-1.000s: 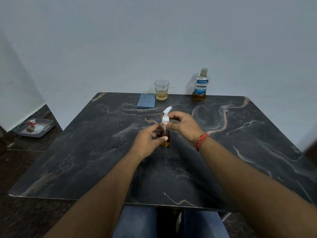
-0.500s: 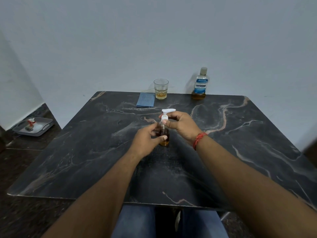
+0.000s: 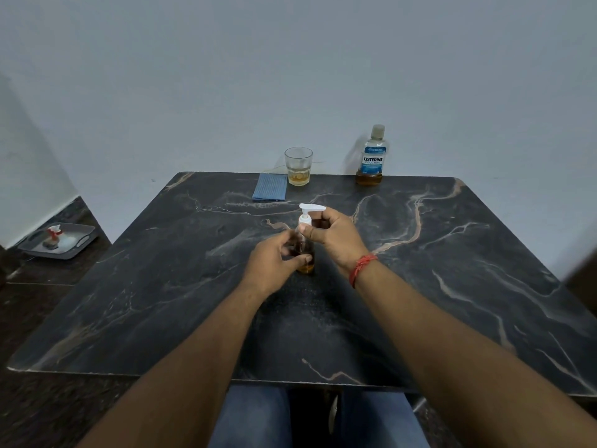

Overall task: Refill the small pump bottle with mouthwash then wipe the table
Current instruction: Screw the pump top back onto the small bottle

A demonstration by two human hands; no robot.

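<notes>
Upright at the middle of the dark marble tabletop (image 3: 452,270), the small pump bottle (image 3: 305,253) is gripped round its amber body by the left hand (image 3: 273,265), while the right hand (image 3: 336,237) pinches its white pump collar. Toward twelve o'clock lie a blue cloth (image 3: 269,191) and a glass (image 3: 298,166), with the mouthwash bottle (image 3: 373,156) at one o'clock.

Both hands, left (image 3: 269,261) and right (image 3: 334,236), reach forward, fingers curled in grips.
</notes>
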